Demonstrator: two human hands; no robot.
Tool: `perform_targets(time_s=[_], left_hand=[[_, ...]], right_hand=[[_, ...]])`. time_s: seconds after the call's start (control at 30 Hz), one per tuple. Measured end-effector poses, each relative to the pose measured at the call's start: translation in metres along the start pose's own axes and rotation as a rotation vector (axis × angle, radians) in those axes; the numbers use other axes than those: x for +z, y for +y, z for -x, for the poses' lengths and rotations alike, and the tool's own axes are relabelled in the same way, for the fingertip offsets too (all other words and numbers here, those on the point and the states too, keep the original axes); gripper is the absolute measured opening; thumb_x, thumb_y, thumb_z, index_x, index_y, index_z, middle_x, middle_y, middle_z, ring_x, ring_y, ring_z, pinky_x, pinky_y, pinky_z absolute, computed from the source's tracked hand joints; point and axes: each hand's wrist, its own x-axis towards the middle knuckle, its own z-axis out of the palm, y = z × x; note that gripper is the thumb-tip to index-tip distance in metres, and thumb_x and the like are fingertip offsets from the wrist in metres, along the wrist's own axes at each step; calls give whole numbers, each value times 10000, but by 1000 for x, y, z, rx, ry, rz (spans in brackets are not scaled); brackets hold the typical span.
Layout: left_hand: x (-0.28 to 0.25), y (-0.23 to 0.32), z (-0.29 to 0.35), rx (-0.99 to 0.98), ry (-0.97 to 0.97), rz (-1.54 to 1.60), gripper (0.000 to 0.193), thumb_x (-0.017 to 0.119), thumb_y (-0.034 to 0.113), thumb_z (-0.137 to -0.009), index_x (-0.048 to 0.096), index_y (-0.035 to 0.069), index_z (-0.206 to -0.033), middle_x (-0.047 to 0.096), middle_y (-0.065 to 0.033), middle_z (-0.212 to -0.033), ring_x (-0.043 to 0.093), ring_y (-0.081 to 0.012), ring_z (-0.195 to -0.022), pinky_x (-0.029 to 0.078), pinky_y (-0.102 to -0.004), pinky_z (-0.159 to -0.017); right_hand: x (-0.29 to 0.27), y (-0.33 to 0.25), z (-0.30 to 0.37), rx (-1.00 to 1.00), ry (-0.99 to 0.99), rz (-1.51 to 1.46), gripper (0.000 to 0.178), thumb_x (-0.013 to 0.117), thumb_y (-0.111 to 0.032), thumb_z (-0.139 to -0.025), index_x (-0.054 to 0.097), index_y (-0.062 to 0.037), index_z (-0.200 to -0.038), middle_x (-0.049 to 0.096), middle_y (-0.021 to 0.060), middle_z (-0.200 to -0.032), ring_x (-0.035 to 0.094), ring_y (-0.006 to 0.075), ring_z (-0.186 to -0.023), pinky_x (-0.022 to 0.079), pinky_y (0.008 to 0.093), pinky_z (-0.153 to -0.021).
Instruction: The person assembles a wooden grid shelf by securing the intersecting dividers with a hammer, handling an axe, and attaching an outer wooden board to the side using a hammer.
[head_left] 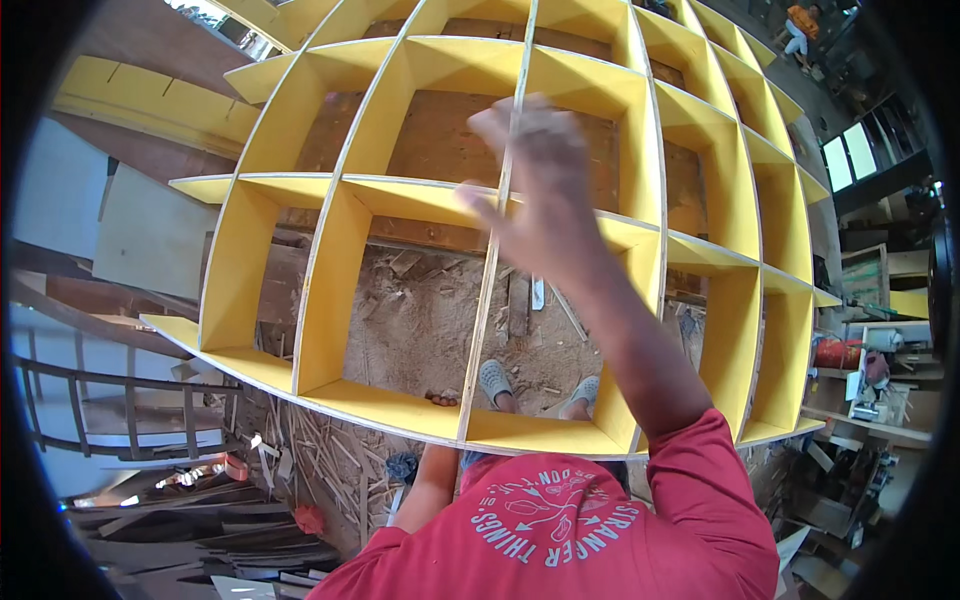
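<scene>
1. Head view: I have the right hand (545, 170) blurred over the yellow frame (325, 285), thumb spread away from the fingers, nothing visible in its grasp. I can't tell whether it touches the middle rib (486, 300) it overlaps.
2. On the left hand (442, 399), I get only fingertips, bunched at the lower edge of the frame's near board; the rest is hidden, so I can't tell how firmly they clasp.
3. My right forearm (640, 335) slants up and leftward from a bent elbow, reaching across the near cells.
4. The left forearm (430, 485) runs low, close to the body, up to the near board.
5. The frame fills the space ahead of the red shirt (710, 500), above sandy ground (415, 320).
6. Beneath it I spot grey sandals (495, 382); wood scraps (335, 460) lie outside, left.
</scene>
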Motion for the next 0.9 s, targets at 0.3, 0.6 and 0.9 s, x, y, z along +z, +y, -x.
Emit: perform_targets(time_s=[0.3, 0.6, 0.9], left_hand=[[-11, -5, 2, 40, 8, 51, 439, 456, 463, -1095, 700, 107, -1171, 739, -103, -1025, 691, -286, -871, 559, -481, -812], [28, -20, -12, 72, 421, -4, 618, 446, 655, -988, 696, 94, -1063, 734, -113, -841, 668, -333, -687, 563, -520, -728], [109, 9, 22, 566, 1172, -1218, 425, 435, 392, -1097, 571, 56, -877, 481, -16, -796, 452, -173, -749, 400, -373, -696]], right_hand=[[114, -11, 80, 51, -754, 73, 564, 476, -571, -1078, 715, -107, -1293, 701, 140, -1249, 528, 302, -1369, 211, 566, -1297], [101, 0, 106, 34, -332, -154, 351, 736, -378, -973, 752, -50, -1096, 724, 162, -1158, 612, 343, -1251, 447, 471, -1117], [-126, 14, 216, 394, -261, -244, 297, 781, -169, -926, 755, -66, -1204, 717, 156, -1288, 632, 329, -1291, 466, 440, -1142]])
